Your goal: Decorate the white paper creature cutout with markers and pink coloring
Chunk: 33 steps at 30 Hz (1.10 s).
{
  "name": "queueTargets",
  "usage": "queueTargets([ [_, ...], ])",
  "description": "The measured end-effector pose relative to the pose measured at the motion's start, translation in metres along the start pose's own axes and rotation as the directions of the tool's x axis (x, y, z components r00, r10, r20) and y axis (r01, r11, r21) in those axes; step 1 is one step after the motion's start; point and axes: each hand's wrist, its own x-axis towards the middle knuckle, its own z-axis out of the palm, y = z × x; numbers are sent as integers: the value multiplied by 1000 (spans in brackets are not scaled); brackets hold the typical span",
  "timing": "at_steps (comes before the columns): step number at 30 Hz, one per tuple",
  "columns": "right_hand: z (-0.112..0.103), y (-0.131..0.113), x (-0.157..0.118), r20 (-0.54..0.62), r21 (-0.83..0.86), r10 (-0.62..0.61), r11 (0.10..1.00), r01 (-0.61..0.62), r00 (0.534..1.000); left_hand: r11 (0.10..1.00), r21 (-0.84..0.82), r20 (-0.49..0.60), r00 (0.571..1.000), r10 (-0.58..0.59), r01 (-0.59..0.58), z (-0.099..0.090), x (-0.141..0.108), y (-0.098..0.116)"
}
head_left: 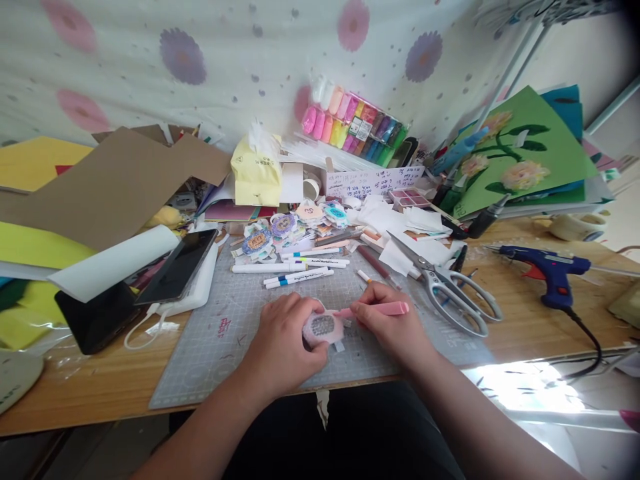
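My left hand is closed round a small white paper cutout with a dark, patterned oval in its middle. In my right hand is a pink marker, gripped like a pencil, its tip at the right edge of the cutout. Both hands are low over a grey cutting mat. Just beyond them lie several white markers. Farther back are decorated paper cutouts, one with a blue rim and one with a purple centre.
Large scissors lie right of my hands, with a blue glue gun beyond. Phones and a white charger with a cable sit left. Brown card, a yellow tissue pack and coloured clay packs stand behind.
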Motion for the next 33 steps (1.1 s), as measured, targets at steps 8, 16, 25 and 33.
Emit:
queueTargets([
  [8,2,-2,1,-7,-9,11,1000,-11,1000,1000,-9,8,1000,10,-10,0,-1,0],
  [16,3,-4,0,-9,-19,0,1000,-1,1000,1000,-6,6,1000,15,-15,-1,1,0],
  [25,3,-1,0,-36,10,2,1000,-1,999,1000,-13,9,1000,13,-12,-1,0,0],
  [33,3,-3,-1,-12,-17,7,1000,-7,1000,1000,-8,3,1000,17,-17,-1,0,0],
])
